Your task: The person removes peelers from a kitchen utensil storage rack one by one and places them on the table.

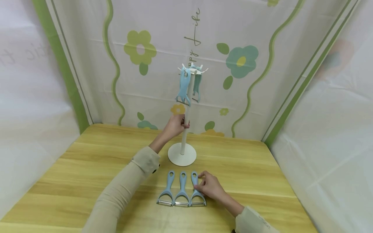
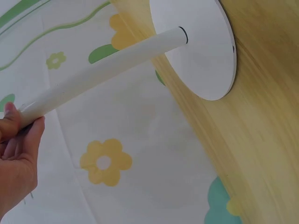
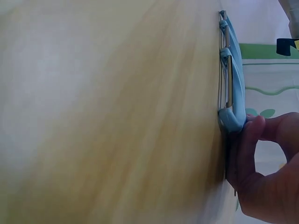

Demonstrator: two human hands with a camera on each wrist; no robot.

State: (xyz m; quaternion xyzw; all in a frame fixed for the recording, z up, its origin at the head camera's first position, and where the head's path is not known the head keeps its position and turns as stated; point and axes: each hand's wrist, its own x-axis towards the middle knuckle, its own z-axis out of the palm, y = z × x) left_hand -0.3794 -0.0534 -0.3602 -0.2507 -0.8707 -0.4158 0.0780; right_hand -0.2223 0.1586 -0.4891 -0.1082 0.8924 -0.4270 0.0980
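Observation:
A white stand with a round base [image 1: 182, 160] and upright pole [image 2: 107, 67] carries light-blue Y-shaped peelers on its top hooks. One hanging peeler [image 1: 184, 83] is at the pole's left, another peeler [image 1: 197, 84] at its right, partly behind the pole. My left hand [image 1: 175, 125] grips the pole around its middle. In front of the base, three more blue peelers lie in a row, handles pointing toward the stand: a left peeler [image 1: 168, 189], a middle peeler [image 1: 182, 189] and a right peeler [image 1: 196, 191]. My right hand [image 1: 212, 186] pinches the right peeler's handle with thumb and fingers.
The wooden table [image 1: 247, 168] ends at the back against a white curtain [image 1: 175, 19] printed with flowers. White fabric walls [image 1: 335, 145] stand on both sides. Several white hooks [image 1: 205, 70] fan out at the stand's top.

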